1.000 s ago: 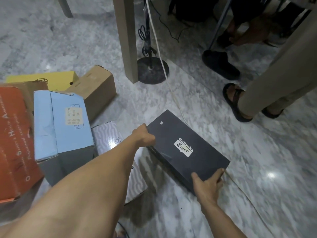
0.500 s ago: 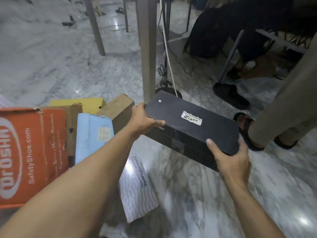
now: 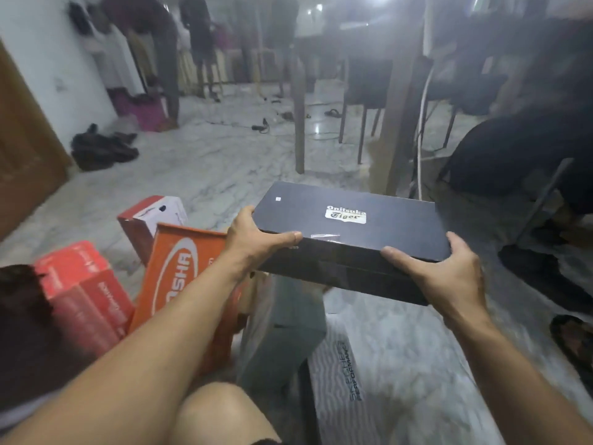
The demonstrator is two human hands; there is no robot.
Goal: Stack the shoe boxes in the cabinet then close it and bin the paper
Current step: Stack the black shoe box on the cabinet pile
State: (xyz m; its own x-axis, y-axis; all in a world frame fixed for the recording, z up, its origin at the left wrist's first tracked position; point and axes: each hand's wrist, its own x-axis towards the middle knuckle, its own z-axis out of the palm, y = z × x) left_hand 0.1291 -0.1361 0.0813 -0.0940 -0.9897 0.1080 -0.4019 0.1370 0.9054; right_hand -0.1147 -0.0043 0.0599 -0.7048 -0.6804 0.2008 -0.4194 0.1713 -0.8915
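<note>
Shoe boxes: five visible, all closed, contents unseen.
Held box: black Onitsuka Tiger box (image 3: pixel 353 226) at frame centre, off the floor.
Left hand (image 3: pixel 256 242): clamped on its left end.
Right hand (image 3: pixel 449 274): clamped on its right near corner.
Lower left: orange box (image 3: pixel 179 268) reading "OSHA", red box (image 3: pixel 83 290), red-and-white box (image 3: pixel 150 220).
Bottom centre: white box (image 3: pixel 385 387) reading "PERFORMANCE", on the marble floor (image 3: pixel 208 168).

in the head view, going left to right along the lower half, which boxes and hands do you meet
red box → orange box → left hand → black shoe box → right hand
</note>
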